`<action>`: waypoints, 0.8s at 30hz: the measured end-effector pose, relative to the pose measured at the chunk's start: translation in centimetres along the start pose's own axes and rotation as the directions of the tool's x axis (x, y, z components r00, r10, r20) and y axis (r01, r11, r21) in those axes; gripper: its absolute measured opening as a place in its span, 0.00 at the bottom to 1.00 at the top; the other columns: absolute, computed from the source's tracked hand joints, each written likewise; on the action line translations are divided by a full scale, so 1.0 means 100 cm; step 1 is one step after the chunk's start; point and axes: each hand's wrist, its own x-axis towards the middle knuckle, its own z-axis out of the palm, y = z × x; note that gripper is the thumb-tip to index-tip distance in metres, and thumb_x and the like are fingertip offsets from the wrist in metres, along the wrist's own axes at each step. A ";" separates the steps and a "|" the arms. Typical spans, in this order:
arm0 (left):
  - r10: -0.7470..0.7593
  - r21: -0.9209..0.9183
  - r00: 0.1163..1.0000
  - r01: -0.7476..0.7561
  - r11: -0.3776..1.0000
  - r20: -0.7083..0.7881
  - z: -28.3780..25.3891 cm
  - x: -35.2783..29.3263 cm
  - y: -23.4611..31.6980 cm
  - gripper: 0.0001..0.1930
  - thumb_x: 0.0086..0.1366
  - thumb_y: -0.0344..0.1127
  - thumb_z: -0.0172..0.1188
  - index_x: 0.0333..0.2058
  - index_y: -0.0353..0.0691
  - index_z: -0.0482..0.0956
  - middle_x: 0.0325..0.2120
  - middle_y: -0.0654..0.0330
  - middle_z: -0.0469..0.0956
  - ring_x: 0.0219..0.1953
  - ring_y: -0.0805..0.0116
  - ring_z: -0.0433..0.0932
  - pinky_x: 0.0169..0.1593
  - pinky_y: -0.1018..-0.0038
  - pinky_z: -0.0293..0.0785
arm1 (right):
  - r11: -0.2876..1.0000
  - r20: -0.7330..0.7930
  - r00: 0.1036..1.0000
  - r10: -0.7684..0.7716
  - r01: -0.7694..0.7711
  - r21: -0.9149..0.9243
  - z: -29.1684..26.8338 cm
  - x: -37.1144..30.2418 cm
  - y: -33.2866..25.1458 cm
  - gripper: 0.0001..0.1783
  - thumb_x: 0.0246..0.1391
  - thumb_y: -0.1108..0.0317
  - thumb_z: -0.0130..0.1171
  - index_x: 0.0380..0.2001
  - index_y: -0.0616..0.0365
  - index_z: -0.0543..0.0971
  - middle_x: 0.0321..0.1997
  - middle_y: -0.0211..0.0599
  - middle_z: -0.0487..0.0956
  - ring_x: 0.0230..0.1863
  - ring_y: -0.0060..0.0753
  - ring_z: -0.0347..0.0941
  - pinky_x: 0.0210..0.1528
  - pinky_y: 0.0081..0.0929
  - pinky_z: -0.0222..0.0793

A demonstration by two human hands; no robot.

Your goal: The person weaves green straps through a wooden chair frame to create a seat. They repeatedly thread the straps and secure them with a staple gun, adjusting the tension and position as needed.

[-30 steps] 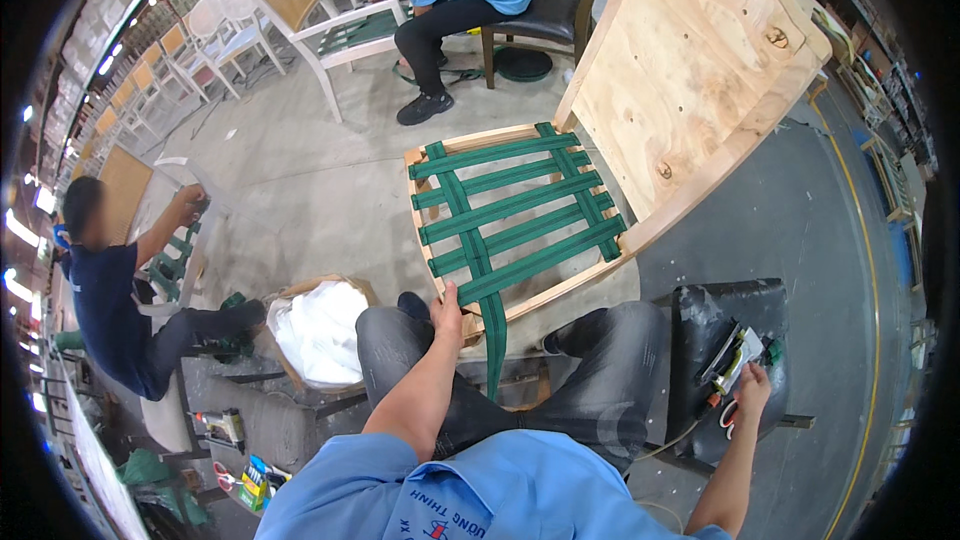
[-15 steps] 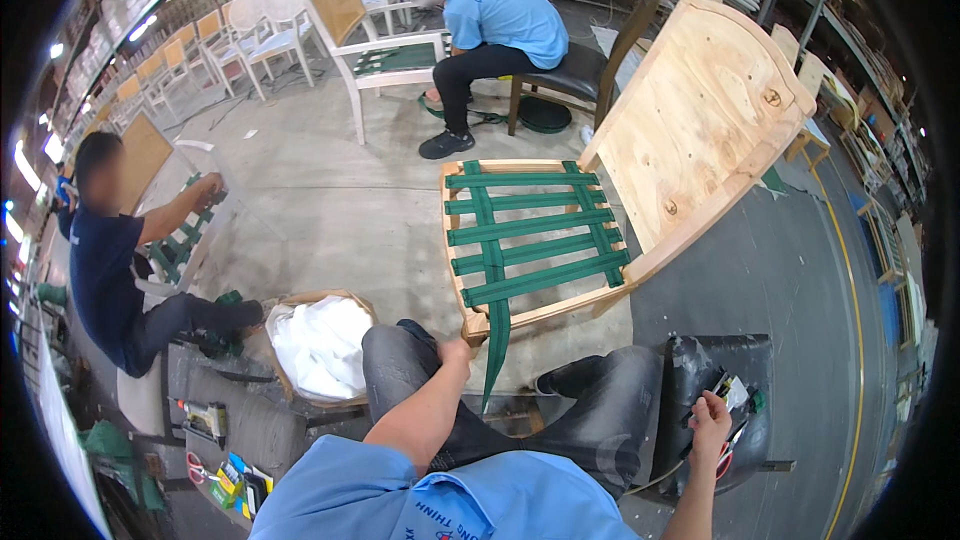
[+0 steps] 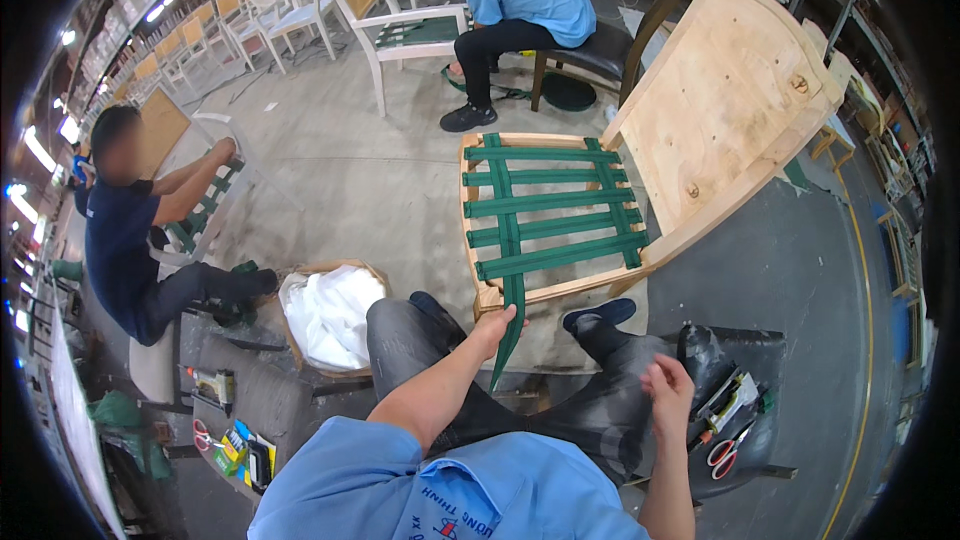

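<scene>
A wooden chair frame (image 3: pixel 735 105) stands before me, with green webbing straps (image 3: pixel 553 204) woven across its seat. One strap's loose end (image 3: pixel 507 348) hangs off the near left corner. My left hand (image 3: pixel 490 334) is closed on that hanging strap, just below the front rail. My right hand (image 3: pixel 668 390) is raised beside my right knee with its fingers curled; I cannot make out whether anything is in them. Near it, on a dark seat at my right, lie a staple gun (image 3: pixel 736 396) and red-handled scissors (image 3: pixel 724 455).
A box of white material (image 3: pixel 334 316) stands left of my knee. At far left are another staple gun (image 3: pixel 213 386) and small boxes (image 3: pixel 240 453). Two co-workers (image 3: pixel 130 230) work on white chairs (image 3: pixel 415 37), one at left and one at the back.
My left hand has moved from the chair's front corner onto the hanging strap. My right hand has lifted away from the tools on the dark seat and come inward.
</scene>
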 end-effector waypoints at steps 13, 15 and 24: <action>-0.498 0.725 0.865 0.385 0.571 -0.067 0.001 -0.009 -0.042 0.31 0.71 0.59 0.59 0.61 0.40 0.75 0.57 0.49 0.77 0.55 0.51 0.75 0.56 0.48 0.69 | 0.901 0.493 0.790 0.364 -0.166 -0.401 0.215 0.121 0.101 0.26 0.67 0.50 0.59 0.53 0.64 0.79 0.43 0.38 0.83 0.43 0.35 0.79 0.46 0.37 0.75; -0.457 0.764 0.889 0.276 0.583 0.028 -0.011 -0.007 -0.058 0.29 0.70 0.56 0.61 0.59 0.40 0.77 0.57 0.49 0.77 0.48 0.53 0.78 0.51 0.57 0.73 | 0.865 0.567 0.652 0.502 -0.387 -0.320 0.239 0.120 0.094 0.27 0.68 0.50 0.59 0.52 0.66 0.79 0.42 0.40 0.83 0.43 0.37 0.80 0.48 0.39 0.76; -0.243 0.960 0.961 -0.062 0.272 0.131 -0.007 0.018 -0.055 0.21 0.67 0.51 0.61 0.46 0.38 0.83 0.32 0.50 0.84 0.35 0.55 0.83 0.44 0.56 0.78 | 0.898 0.621 0.648 0.440 -0.308 -0.314 0.253 0.131 0.115 0.17 0.73 0.59 0.51 0.36 0.63 0.78 0.31 0.38 0.82 0.34 0.34 0.79 0.41 0.36 0.76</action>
